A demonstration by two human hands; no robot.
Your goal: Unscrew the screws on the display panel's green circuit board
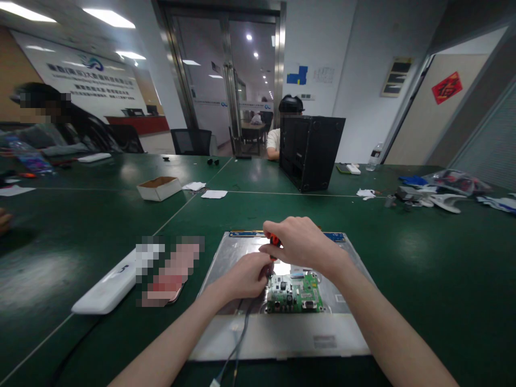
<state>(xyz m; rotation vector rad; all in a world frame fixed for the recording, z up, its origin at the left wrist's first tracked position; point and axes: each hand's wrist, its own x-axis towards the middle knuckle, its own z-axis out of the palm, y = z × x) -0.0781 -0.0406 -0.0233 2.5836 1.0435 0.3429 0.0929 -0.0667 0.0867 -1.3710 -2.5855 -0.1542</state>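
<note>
My right hand (300, 242) is wrapped round the red-and-black handle of a screwdriver (274, 241), held upright over the upper left corner of a green circuit board (296, 293). Close under it, my left hand (252, 274) is closed with its fingertips pinched together beside that corner; what they hold is hidden. The board lies on the metal back of a flat display panel (226, 255), which has a blue strip board (335, 236) along its far edge. Thin dark cables (242, 336) run from beneath my left hand over the panel's near edge.
Left of the panel lie a long white device (108, 290) and a pink phone (173, 274). Beyond stand an open cardboard box (159, 189) and a black computer case (312, 153), with a person behind it. Bags and loose parts (427, 196) lie at right. Another person sits far left.
</note>
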